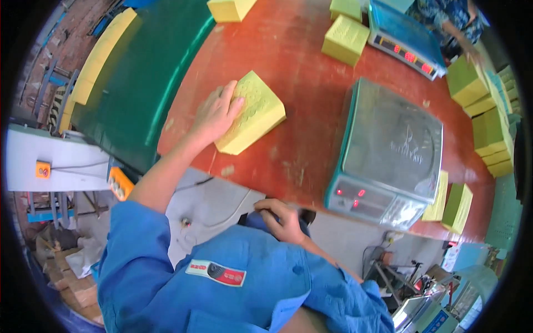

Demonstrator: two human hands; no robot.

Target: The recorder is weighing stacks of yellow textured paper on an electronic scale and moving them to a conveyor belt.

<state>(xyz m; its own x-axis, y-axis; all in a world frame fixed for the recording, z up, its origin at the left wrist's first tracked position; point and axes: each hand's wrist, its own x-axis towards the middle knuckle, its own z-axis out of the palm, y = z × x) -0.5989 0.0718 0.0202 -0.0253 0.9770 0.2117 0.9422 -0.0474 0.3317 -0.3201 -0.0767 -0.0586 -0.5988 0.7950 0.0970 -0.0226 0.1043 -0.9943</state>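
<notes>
A yellow block (250, 116) with a stamped pattern on its top stands at an angle on the red tabletop (300, 61). My left hand (217, 111) grips its left side, thumb laid over the top edge and the fingers along the far side. My right hand (282, 220) is low by the table's front edge, in front of my body. Its fingers are loosely bent and apart, with nothing seen in them. To the right of the block sits a scale (394, 144) with a clear cover and a lit red display.
A green belt (150, 61) runs along the table's left, a row of yellow blocks (102, 58) beyond it. More blocks (345, 39) stand at the back, near a second scale (405, 36). Stacked blocks (491, 133) line the right edge, where another person's arm (461, 36) reaches in.
</notes>
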